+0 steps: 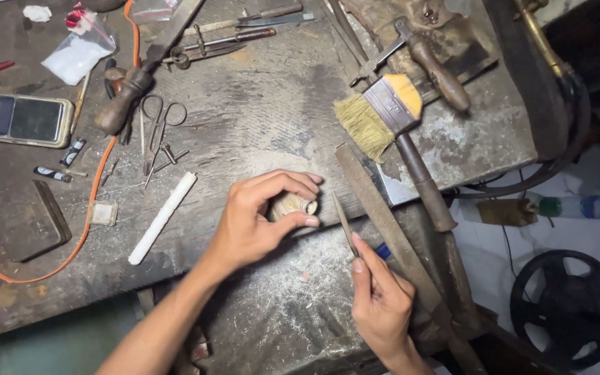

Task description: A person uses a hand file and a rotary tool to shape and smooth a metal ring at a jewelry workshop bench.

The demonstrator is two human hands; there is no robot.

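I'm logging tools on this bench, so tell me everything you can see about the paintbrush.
The paintbrush lies flat on the grey bench, straw-coloured bristles splayed toward the lower left. It has a dull metal ferrule and a yellow handle. It rests across a dark wooden handle running under it. No hand touches it.

A yellow-handled paintbrush (381,111) lies on the dusty grey worktop (265,118), bristles pointing left. Small scissors (157,128) rest further left, near a white stick (162,217). A digital scale (20,119) sits at the left edge, an orange strap (81,229) curving beside it. A large flat file (383,222) lies diagonally.
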